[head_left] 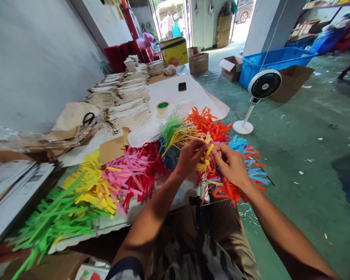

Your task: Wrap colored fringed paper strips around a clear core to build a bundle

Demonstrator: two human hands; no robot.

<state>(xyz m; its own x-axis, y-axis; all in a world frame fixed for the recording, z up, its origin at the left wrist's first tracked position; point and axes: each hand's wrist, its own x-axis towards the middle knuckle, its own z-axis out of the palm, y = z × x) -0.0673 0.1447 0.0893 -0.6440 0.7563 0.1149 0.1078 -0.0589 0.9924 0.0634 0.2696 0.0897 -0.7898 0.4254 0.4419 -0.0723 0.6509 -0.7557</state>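
Observation:
My left hand (189, 156) and my right hand (231, 165) meet over the table's near edge, both pinched on a bundle of yellow fringed paper strips (205, 153). Yellow strands fan out to the upper left above my left hand. Around the hands lie more fringed paper bunches: orange (211, 124), light green (172, 128), blue (240, 146) and red-orange (230, 190). Further left on the table rest red (147, 155), pink (128, 173), yellow (90, 186) and green (55, 217) piles.
Stacks of cream cloth bags (128, 101), scissors (89, 118), a tape roll (163, 107) and a phone (182, 86) lie further back. A white standing fan (261, 87), blue bins (275, 62) and cardboard boxes (198, 62) stand on the green floor to the right.

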